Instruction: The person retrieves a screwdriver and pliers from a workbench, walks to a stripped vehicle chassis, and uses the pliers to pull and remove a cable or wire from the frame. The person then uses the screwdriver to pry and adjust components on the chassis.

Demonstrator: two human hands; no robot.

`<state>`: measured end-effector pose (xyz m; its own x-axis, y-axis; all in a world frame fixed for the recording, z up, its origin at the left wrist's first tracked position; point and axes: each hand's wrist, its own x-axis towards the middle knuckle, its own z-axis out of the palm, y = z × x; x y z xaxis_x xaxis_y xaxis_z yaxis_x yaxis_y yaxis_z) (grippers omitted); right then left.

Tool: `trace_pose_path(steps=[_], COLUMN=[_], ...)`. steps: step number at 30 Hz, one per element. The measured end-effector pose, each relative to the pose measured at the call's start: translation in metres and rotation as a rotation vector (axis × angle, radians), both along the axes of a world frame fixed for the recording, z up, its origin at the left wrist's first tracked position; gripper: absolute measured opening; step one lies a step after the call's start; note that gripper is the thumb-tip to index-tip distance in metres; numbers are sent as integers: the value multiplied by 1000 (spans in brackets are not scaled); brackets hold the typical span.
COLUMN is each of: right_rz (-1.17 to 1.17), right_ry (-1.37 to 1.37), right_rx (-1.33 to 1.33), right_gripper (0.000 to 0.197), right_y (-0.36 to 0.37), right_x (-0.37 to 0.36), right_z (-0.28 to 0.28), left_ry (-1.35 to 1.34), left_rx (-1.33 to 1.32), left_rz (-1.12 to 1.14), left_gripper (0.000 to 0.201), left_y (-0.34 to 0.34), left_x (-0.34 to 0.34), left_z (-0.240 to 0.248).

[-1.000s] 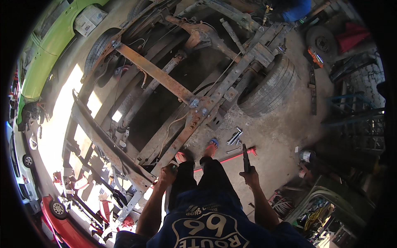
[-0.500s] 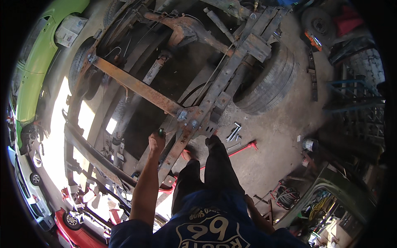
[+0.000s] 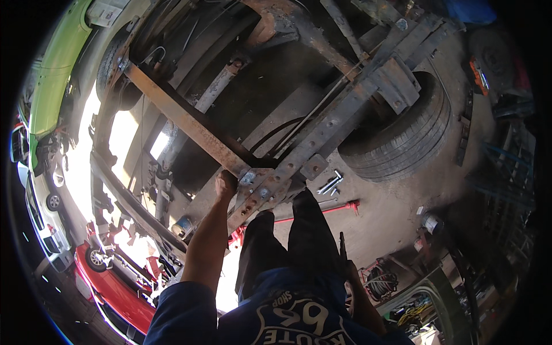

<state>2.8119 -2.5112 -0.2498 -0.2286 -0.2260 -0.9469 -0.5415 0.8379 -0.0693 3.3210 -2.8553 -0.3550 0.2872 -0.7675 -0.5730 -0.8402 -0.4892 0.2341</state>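
Observation:
My left hand (image 3: pixel 225 185) reaches to the corner where a rusty crossmember (image 3: pixel 187 121) meets the side rail (image 3: pixel 322 132) of a bare vehicle frame. Its fingers are curled against the underside of the crossmember end, partly hidden, and what they hold is out of sight. Beside the hand a steel gusset plate (image 3: pixel 265 183) with bolts joins the two beams. Low at my right side, my right hand (image 3: pixel 350 271) is dim in shadow, closed on a slim dark bar-like tool (image 3: pixel 342 246) that points upward. My right forearm hangs along my body.
A big tire (image 3: pixel 402 138) lies by the rail on the right. On the concrete floor are bright metal tools (image 3: pixel 329 183) and a long red bar (image 3: pixel 339 208). An axle (image 3: pixel 310 34) crosses the frame's far part. A green panel (image 3: pixel 425 293) and coiled hose (image 3: pixel 379 282) stand at right.
My view has shifted closer to the frame. My left hand, earlier clear of the beam with a small green thing in it, is now up against the crossmember. The dark tool now shows by my right hand.

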Motion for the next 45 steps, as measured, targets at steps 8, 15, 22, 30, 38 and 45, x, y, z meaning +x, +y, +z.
trace_pose_path(steps=[8,15,22,30,38,45], right_rz=[444,664,1002,1270,903,1087], right_ry=[0,-92,-217,-1,-7,1], right_rx=[-122,-491,-895,-1210,-1124,-1121], right_gripper=[35,47,76,78,65,54], right_y=[-124,-217,-267,-258,-248,-250], right_x=[-10,43,236,451,477,486], right_z=[37,126,102,3,-21,-19], left_ry=[126,180,490,640,650,712], left_rx=[-88,-930,-467,103,140,148], left_rz=[16,479,1133,920,1166,1207], left_gripper=[26,18,30,29,31,27], left_y=[-11,55,252,428,484,486], left_x=[7,58,53,28,48,61], left_z=[26,186,208,134,92,80])
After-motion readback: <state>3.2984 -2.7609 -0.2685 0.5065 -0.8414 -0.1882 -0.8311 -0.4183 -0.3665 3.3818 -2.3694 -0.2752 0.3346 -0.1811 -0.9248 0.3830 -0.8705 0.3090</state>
